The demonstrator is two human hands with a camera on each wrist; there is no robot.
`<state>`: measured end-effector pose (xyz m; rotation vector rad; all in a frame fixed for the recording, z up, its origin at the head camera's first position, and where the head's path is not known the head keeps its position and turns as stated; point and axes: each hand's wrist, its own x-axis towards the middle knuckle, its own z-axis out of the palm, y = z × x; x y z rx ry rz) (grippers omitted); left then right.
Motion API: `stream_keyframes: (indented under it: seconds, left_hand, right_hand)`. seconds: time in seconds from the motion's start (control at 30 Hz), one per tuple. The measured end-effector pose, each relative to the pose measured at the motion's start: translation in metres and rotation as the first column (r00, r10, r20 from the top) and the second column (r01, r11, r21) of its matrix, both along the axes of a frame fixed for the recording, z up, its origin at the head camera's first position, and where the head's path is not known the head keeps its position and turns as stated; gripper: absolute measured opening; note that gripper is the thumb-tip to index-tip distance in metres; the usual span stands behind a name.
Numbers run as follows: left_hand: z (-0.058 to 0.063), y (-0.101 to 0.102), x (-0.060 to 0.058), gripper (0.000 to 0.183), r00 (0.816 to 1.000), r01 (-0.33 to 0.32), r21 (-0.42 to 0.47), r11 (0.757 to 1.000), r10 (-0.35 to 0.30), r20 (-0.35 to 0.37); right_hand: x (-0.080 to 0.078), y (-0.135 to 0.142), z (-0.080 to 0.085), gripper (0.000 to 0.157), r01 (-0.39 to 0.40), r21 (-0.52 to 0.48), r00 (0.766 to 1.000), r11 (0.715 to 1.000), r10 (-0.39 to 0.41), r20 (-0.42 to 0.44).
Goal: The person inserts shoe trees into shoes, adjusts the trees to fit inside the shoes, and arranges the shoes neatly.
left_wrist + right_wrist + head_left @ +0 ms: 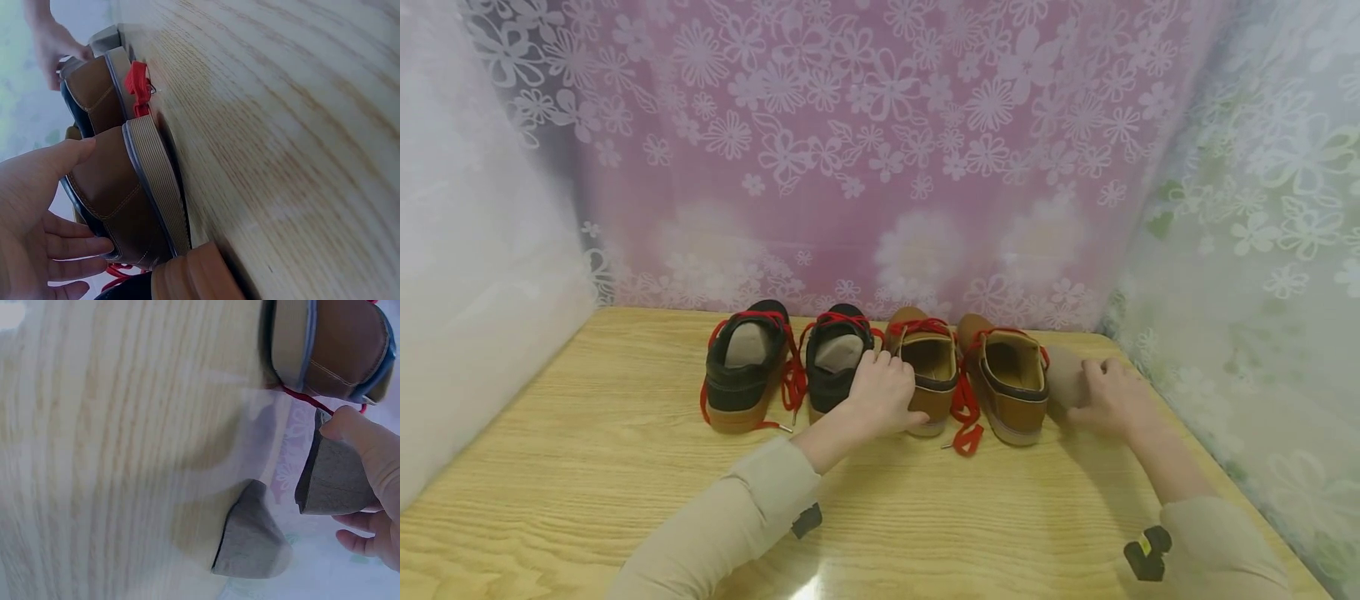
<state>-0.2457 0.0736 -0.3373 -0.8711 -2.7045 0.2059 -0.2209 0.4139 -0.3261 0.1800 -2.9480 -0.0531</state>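
Two brown shoes with red laces stand side by side, heels toward me. My left hand (pixel 883 396) is at the left brown shoe (pixel 938 404); in the left wrist view its thumb touches the heel and its loosely extended fingers lie along the collar. Right of the other brown shoe (pixel 1018 408), my right hand (pixel 1108 396) pinches a grey-beige, wedge-shaped shoe insert (pixel 337 478) between thumb and fingers. A second grey insert (pixel 253 540) rests on the table in the right wrist view. The insides of both brown shoes show bare.
Left of the brown pair stand two black shoes, one at the far left (pixel 737 392) and one beside it (pixel 826 390), each with a grey-beige insert inside. Red laces (pixel 967 437) trail onto the wooden table (pixel 587 433). Flowered curtains (pixel 880 167) enclose the back and sides.
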Motion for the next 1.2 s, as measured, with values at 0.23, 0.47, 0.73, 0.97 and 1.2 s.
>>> stream_keyframes:
  seconds: [0.23,0.47,0.73,0.97,1.2]
  left_hand:
    - [-0.001,-0.001,0.000,0.065,1.000,0.009,0.010,1.000,-0.009,-0.003]
    - [-0.002,-0.001,0.000,0.064,1.000,0.000,0.023,1.000,0.000,-0.001]
    - [-0.004,-0.001,-0.001,0.060,1.000,-0.005,0.069,0.998,0.005,-0.003]
    - [-0.005,0.001,0.000,0.056,1.000,-0.012,0.104,0.995,0.013,-0.005]
    - [-0.006,0.002,0.000,0.056,0.999,-0.028,0.105,0.994,0.025,0.028]
  right_hand:
    - [0.009,0.004,0.016,0.066,-0.009,-0.030,1.000,1.000,0.010,0.021]
    - [0.019,0.002,0.040,0.057,-0.038,-0.040,0.999,0.998,0.037,-0.032]
    - [0.033,-0.006,0.066,0.066,-0.094,-0.083,0.991,0.992,0.085,-0.107]
    - [0.042,-0.020,0.083,0.064,-0.183,-0.092,0.954,0.979,0.154,-0.258]
    - [0.047,-0.047,0.098,0.064,-0.200,-0.078,0.970,0.977,0.186,-0.157]
